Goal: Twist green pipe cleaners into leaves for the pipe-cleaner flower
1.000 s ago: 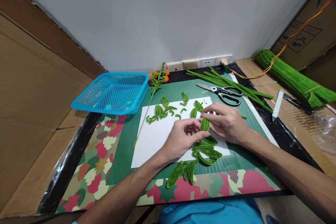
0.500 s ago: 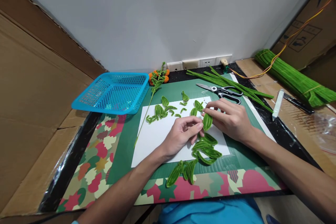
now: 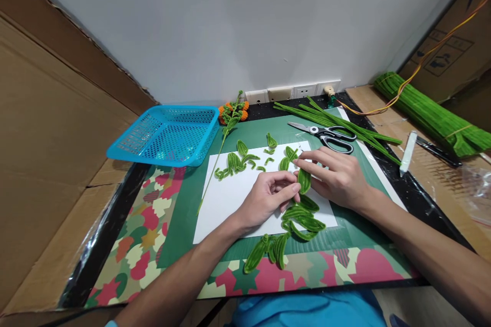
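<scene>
Over the white paper (image 3: 226, 204), both hands meet at one green pipe-cleaner leaf (image 3: 304, 182). My left hand (image 3: 270, 196) pinches the leaf's left edge between thumb and fingers. My right hand (image 3: 339, 173) is closed at its upper end, fingertips bent around it; the exact grip is partly hidden. Below the hands lies a cluster of larger green leaves (image 3: 307, 223), with another leaf group (image 3: 256, 254) nearer the front edge. Smaller leaves (image 3: 233, 161) and short curled bits are scattered on the paper's far part. A green stem (image 3: 213, 179) with small leaves lies across the paper's left side.
A blue mesh basket (image 3: 169, 138) stands at the back left. Scissors (image 3: 326, 134) and loose green pipe cleaners (image 3: 345, 122) lie behind my right hand. A thick green bundle (image 3: 433, 115) rests at the right. Orange flowers (image 3: 233, 112) are near the wall sockets (image 3: 280, 94).
My fingers have shifted only slightly around the leaf, the right fingertips moving a little lower and left along it. The whole view has drifted marginally; other things lie as before.
</scene>
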Demonstrator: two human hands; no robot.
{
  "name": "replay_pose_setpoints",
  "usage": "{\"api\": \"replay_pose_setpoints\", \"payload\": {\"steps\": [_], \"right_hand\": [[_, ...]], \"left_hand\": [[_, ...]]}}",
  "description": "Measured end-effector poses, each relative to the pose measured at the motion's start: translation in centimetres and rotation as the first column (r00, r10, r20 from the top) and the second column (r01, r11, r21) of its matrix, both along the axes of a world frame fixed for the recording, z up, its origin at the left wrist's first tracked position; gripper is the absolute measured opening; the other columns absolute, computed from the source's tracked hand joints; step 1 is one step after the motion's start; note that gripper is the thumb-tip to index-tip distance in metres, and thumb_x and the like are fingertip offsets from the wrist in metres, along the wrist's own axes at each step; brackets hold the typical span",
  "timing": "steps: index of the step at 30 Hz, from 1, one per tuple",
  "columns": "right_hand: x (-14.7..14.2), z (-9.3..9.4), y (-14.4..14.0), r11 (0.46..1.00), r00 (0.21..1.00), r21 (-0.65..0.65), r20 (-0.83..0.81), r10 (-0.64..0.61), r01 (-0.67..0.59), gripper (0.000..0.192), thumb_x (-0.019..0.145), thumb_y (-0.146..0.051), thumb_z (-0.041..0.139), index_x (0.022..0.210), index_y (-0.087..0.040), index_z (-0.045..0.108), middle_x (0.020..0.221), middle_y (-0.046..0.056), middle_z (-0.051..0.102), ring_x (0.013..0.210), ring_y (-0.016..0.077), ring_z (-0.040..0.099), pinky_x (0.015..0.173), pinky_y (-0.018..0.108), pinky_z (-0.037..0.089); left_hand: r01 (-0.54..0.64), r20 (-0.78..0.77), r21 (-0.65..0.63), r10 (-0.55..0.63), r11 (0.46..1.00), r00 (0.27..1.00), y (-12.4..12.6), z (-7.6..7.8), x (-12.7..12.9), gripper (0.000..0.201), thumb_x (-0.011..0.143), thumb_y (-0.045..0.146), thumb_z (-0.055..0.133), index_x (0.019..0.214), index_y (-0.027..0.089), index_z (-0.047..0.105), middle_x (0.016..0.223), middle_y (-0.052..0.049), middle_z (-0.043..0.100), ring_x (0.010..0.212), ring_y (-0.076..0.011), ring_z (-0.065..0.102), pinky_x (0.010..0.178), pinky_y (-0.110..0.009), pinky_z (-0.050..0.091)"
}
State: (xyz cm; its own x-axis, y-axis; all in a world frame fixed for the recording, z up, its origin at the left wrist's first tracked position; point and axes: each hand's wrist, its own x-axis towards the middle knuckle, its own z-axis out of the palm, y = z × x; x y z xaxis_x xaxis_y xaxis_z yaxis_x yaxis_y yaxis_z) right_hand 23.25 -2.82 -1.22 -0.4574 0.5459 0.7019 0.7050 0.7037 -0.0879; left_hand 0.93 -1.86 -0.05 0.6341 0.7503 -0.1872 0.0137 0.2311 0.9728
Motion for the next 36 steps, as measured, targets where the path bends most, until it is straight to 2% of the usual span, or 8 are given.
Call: {"api": "replay_pose_setpoints", "payload": {"steps": [6, 9, 13, 17, 19, 22, 30, 36], "right_hand": [[0.0, -0.1, 0.0, 0.999, 0.993, -0.039, -0.112, 0.027, -0.032, 0.047, 0.097, -0.01, 0.061, 0.143, -0.023, 0.06, 0.12, 0.012, 0.076, 0.098, 0.0246, 0.074, 0.08, 0.036, 0.059], [-0.4, 0.2, -0.1, 0.983, 0.96, -0.182, -0.281, -0.017, -0.036, 0.047, 0.099, -0.015, 0.061, 0.146, -0.023, 0.057, 0.118, 0.012, 0.075, 0.091, 0.0225, 0.073, 0.077, 0.036, 0.06], [-0.9, 0.6, -0.4, 0.9, 0.833, -0.407, -0.545, -0.1, -0.158, 0.033, 0.1, -0.02, 0.062, 0.133, -0.022, 0.064, 0.104, 0.007, 0.075, 0.075, 0.0177, 0.069, 0.063, 0.03, 0.058], [-0.9, 0.7, -0.4, 0.789, 0.69, -0.5, -0.711, -0.138, -0.358, 0.013, 0.102, -0.028, 0.064, 0.11, -0.02, 0.071, 0.094, 0.006, 0.074, 0.077, 0.0173, 0.071, 0.059, 0.026, 0.056], [-0.8, 0.6, -0.4, 0.746, 0.681, -0.53, -0.718, -0.142, -0.404, 0.013, 0.1, -0.031, 0.068, 0.099, -0.019, 0.072, 0.088, 0.005, 0.072, 0.073, 0.0164, 0.068, 0.055, 0.024, 0.053], [-0.9, 0.7, -0.3, 0.714, 0.709, -0.566, -0.691, -0.14, -0.411, 0.013, 0.097, -0.032, 0.073, 0.094, -0.019, 0.073, 0.087, 0.004, 0.071, 0.073, 0.0161, 0.066, 0.054, 0.024, 0.051], [-1.4, 0.4, -0.2, 0.688, 0.687, -0.578, -0.709, -0.157, -0.439, 0.012, 0.094, -0.03, 0.075, 0.091, -0.019, 0.074, 0.083, 0.002, 0.07, 0.067, 0.0141, 0.062, 0.053, 0.023, 0.049], [-1.4, 0.6, -0.3, 0.675, 0.725, -0.614, -0.667, -0.169, -0.408, 0.015, 0.095, -0.032, 0.074, 0.089, -0.019, 0.073, 0.08, 0.002, 0.07, 0.068, 0.0151, 0.063, 0.056, 0.025, 0.048]], "left_hand": [[-0.057, 0.021, 0.012, 0.056, 0.998, 0.998, 0.3, -0.2, -0.1, 0.032, 0.09, 0.044, 0.08, 0.094, 0.014, 0.069, 0.076, -0.002, 0.072, 0.046, -0.0054, 0.052, 0.043, -0.018, 0.038], [-0.09, 0.017, 0.014, 0.089, 0.996, 0.996, 0.3, -0.4, 0.0, 0.033, 0.087, 0.043, 0.083, 0.097, 0.014, 0.069, 0.077, -0.002, 0.072, 0.045, -0.0055, 0.054, 0.042, -0.018, 0.039], [-0.146, 0.024, 0.022, 0.145, 0.989, 0.989, 0.1, -0.6, 0.0, 0.031, 0.089, 0.041, 0.082, 0.099, 0.015, 0.068, 0.078, -0.001, 0.072, 0.044, -0.0047, 0.053, 0.041, -0.017, 0.04], [-0.19, 0.015, 0.068, 0.19, 0.979, 0.982, -0.2, -0.5, 0.1, 0.028, 0.09, 0.04, 0.08, 0.098, 0.016, 0.068, 0.078, 0.0, 0.07, 0.045, -0.0047, 0.053, 0.041, -0.017, 0.042], [-0.207, 0.007, 0.103, 0.208, 0.973, 0.978, -0.3, -0.6, 0.1, 0.026, 0.091, 0.039, 0.079, 0.097, 0.016, 0.069, 0.077, 0.001, 0.068, 0.046, -0.0052, 0.054, 0.041, -0.017, 0.043], [-0.22, -0.008, 0.146, 0.223, 0.964, 0.975, -0.4, -0.7, 0.1, 0.025, 0.092, 0.039, 0.078, 0.099, 0.016, 0.07, 0.071, 0.003, 0.062, 0.046, -0.0061, 0.054, 0.041, -0.017, 0.044], [-0.214, -0.048, 0.179, 0.226, 0.96, 0.973, -0.5, -1.0, 0.0, 0.026, 0.093, 0.04, 0.077, 0.101, 0.016, 0.069, 0.065, 0.004, 0.058, 0.047, -0.0076, 0.054, 0.04, -0.017, 0.043], [-0.234, -0.02, 0.16, 0.24, 0.959, 0.97, -0.4, -0.9, 0.0, 0.034, 0.09, 0.043, 0.08, 0.108, 0.016, 0.068, 0.066, 0.004, 0.059, 0.047, -0.0076, 0.054, 0.04, -0.016, 0.043]]}}
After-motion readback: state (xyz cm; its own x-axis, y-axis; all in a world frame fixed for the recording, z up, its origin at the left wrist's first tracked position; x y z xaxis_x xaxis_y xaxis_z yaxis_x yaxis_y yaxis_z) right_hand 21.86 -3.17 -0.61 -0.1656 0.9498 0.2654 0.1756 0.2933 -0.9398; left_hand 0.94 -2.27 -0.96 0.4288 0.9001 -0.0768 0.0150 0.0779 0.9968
